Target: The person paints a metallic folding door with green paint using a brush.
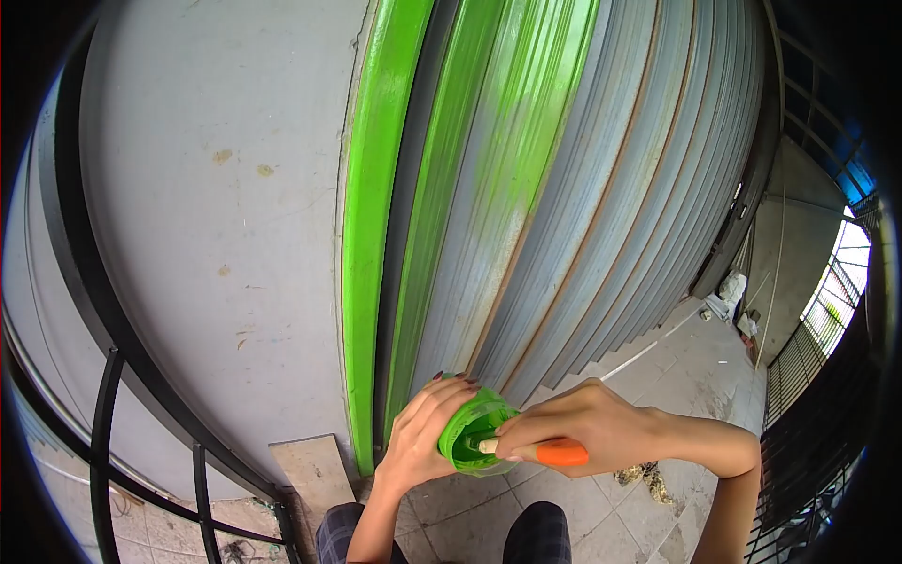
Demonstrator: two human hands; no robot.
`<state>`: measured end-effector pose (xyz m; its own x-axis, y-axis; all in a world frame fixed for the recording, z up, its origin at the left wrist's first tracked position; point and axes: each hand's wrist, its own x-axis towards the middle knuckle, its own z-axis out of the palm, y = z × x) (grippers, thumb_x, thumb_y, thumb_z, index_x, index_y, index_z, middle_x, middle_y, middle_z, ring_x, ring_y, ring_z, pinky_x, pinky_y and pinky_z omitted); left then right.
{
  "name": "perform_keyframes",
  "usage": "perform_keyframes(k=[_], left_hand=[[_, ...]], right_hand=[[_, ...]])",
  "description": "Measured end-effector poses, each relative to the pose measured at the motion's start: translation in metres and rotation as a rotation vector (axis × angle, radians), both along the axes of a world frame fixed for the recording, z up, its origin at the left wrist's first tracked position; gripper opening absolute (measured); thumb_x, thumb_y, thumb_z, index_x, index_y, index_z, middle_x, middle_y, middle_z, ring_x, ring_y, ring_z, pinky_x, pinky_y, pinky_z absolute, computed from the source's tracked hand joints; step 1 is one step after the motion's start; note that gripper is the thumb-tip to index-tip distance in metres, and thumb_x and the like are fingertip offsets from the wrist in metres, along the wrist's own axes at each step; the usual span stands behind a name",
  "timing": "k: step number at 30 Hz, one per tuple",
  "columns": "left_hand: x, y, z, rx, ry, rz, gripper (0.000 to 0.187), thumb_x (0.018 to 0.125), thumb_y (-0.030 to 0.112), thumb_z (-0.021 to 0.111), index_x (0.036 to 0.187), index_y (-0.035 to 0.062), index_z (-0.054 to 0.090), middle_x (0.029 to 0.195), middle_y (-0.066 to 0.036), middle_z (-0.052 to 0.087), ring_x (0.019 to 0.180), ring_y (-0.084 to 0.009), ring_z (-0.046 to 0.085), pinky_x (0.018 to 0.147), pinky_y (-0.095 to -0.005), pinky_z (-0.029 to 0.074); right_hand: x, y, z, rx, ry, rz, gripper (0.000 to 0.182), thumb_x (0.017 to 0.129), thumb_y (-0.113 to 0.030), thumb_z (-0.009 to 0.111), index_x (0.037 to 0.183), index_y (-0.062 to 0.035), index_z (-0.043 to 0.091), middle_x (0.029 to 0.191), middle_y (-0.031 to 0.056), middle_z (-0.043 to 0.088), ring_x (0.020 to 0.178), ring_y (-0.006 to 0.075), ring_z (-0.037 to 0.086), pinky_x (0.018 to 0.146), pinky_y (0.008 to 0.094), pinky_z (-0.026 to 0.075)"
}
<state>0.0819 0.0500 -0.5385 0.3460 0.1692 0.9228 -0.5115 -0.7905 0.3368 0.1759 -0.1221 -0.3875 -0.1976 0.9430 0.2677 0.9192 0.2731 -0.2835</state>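
While left hand point(423, 433) grips green-smeared cup point(455, 438), right hand point(590, 429) clamps orange-handled brush point(562, 453).

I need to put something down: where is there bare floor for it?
Grey tiled floor shows mostly bare between the ribbed metal shutter and the right forearm. A smaller patch lies between the plaid-covered knees. It is crowded around the crumpled yellowish-brown scraps below that forearm, the white bundle near the shutter's far end, and the black metal railing at left.
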Motion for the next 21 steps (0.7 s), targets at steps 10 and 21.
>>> perform_keyframes(k=[10, 21], left_hand=[[0.004, -0.006, 0.000, 0.083, 0.043, 0.045, 0.065, 0.059, 0.014, 0.083, 0.118, -0.0004, 0.059, 0.119, -0.014, 0.063, 0.112, -0.0318, 0.061, 0.100, -0.0473, 0.048], [0.003, -0.007, 0.000, -0.061, 0.191, 0.182, 0.079, 0.049, 0.024, 0.092, 0.117, 0.0005, 0.059, 0.111, -0.014, 0.066, 0.098, -0.0299, 0.066, 0.084, -0.0376, 0.055]], right_hand=[[0.001, -0.003, -0.020, -0.029, 0.061, 0.006, 0.035, 0.073, 0.001, 0.065, 0.104, -0.0162, 0.067, 0.073, 0.0042, 0.067, 0.053, 0.0239, 0.061, 0.046, 0.0319, 0.047], [0.017, 0.000, -0.039, 0.064, 0.733, -0.275, 0.020, 0.087, -0.011, 0.073, 0.104, -0.0037, 0.067, 0.092, 0.0096, 0.073, 0.079, 0.0154, 0.070, 0.067, 0.0300, 0.057]])
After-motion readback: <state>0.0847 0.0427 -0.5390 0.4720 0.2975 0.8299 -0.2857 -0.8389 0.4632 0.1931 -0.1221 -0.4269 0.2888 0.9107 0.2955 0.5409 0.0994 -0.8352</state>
